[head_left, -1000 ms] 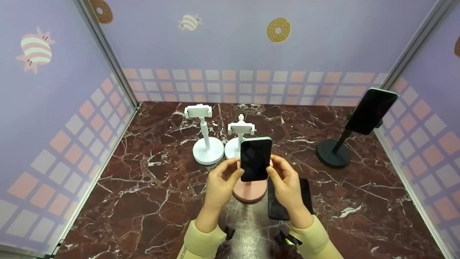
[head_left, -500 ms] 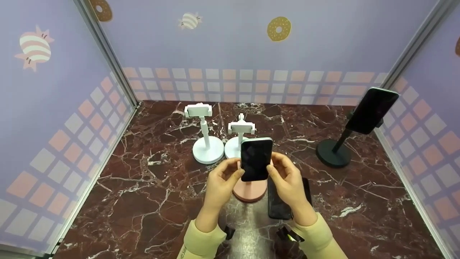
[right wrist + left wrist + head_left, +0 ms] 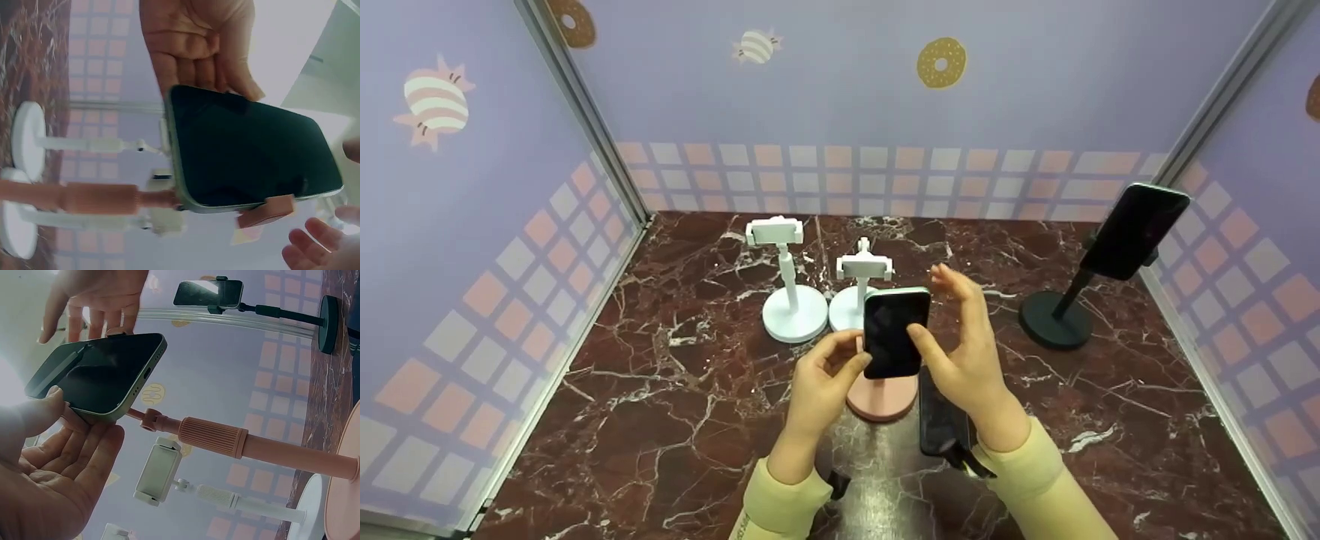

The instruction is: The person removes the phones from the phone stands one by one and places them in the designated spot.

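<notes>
A smartphone (image 3: 895, 330) with a dark screen and pale green edge sits tilted in a pink phone stand (image 3: 883, 397). My left hand (image 3: 819, 382) pinches the phone's left side, thumb in front and fingers behind; what they touch at the back is hidden. In the right wrist view, a pink clamp jaw grips the phone's other long edge. My right hand (image 3: 971, 364) is spread beside that edge, its fingers raised and holding nothing. The right wrist view shows those fingers (image 3: 315, 242) apart from the phone.
Two white phone stands (image 3: 795, 313) (image 3: 847, 304) stand behind the pink one. On the right, a black stand (image 3: 1056, 321) carries another phone (image 3: 1136, 232). A dark phone (image 3: 941, 420) lies on the marbled tabletop (image 3: 660, 420) under my right wrist. Patterned walls enclose the table.
My right hand has let go of the phone's right side, moved slightly right and up, and its fingers have opened out. The left hand and the phone have barely moved.
</notes>
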`<move>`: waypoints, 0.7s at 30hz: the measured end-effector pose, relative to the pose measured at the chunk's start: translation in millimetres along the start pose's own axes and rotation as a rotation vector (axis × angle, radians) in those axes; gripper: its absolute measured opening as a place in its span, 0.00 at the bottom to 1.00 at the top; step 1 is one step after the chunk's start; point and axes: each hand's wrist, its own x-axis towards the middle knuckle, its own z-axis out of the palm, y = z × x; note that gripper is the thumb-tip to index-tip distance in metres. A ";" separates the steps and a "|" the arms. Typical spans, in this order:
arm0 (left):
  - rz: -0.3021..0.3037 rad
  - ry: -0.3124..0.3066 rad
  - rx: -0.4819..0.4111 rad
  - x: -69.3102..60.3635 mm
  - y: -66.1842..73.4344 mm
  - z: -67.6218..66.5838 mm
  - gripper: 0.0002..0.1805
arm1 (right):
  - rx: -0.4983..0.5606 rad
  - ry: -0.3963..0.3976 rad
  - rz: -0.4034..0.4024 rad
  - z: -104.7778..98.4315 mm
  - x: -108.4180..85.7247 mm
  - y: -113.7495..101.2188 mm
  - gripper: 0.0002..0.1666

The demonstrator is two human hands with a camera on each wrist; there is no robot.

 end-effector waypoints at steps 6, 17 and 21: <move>0.003 -0.011 0.025 0.5 2.0 -0.7 0.16 | -0.228 -0.074 -0.100 1.4 15.0 -8.7 0.43; -0.008 -0.021 0.063 1.8 2.8 -2.5 0.15 | -0.417 -0.171 -0.159 11.6 29.4 -24.6 0.40; -0.021 -0.024 0.060 2.1 2.6 -2.7 0.15 | -0.463 -0.191 -0.134 14.5 29.2 -27.3 0.38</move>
